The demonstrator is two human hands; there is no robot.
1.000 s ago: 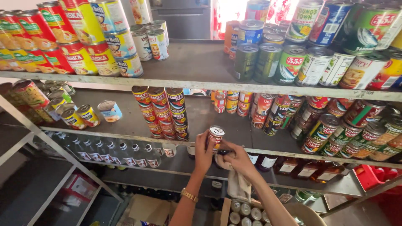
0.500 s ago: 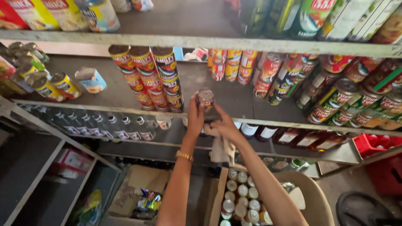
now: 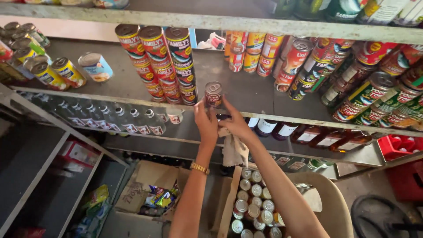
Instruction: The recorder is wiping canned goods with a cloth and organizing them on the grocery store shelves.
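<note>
Both hands, left hand (image 3: 206, 123) and right hand (image 3: 235, 123), clamped on small red-labelled can (image 3: 213, 94) at shelf (image 3: 246, 90) edge; red-labelled can stacks (image 3: 167, 66) left; pale cloth (image 3: 234, 150) under right hand.

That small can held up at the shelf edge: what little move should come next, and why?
Probably slide the small can forward onto the shelf, beside the stacked red cans. Both hands, left hand and right hand, hold it at the front edge, with bare shelf behind.

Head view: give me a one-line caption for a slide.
Both hands, left hand and right hand, hold a small can upright at the shelf edge beside red cans.
</note>
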